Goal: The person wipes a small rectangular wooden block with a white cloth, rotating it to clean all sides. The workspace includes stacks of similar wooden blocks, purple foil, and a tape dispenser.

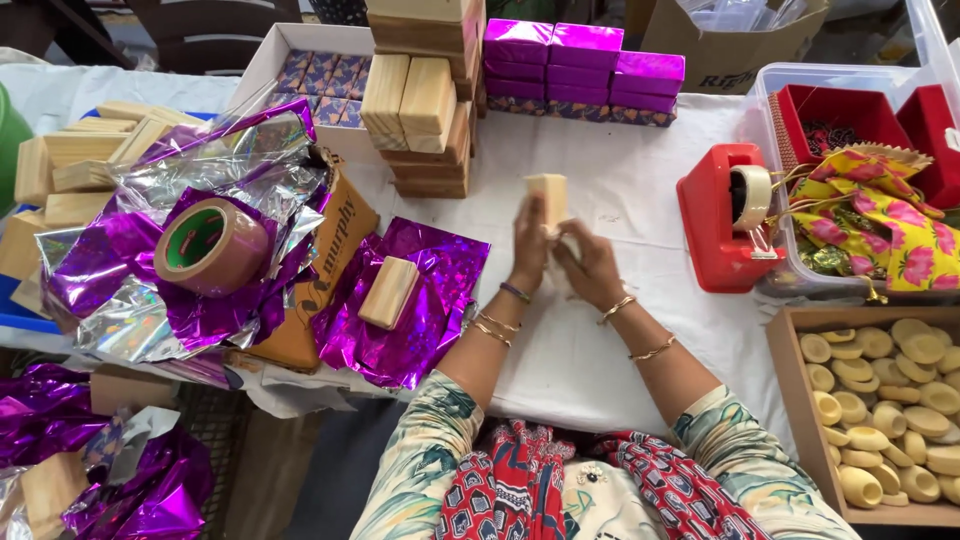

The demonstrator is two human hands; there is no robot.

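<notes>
Wood, we judge, makes the small pale block (548, 198) stiff, light and hard to damage; it stands upright above the white tablecloth (620, 180). Our left hand (530, 250) pinches its lower end, best gripped on the flat faces, while our right hand (590, 262) curls just beside, fingers bent.

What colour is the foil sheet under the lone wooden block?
Shiny purple foil sheet, under the wooden block; head view.

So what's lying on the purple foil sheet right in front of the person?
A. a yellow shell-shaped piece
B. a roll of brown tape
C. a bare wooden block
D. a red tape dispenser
C: a bare wooden block lies on the purple foil sheet, left of the left hand.
</notes>
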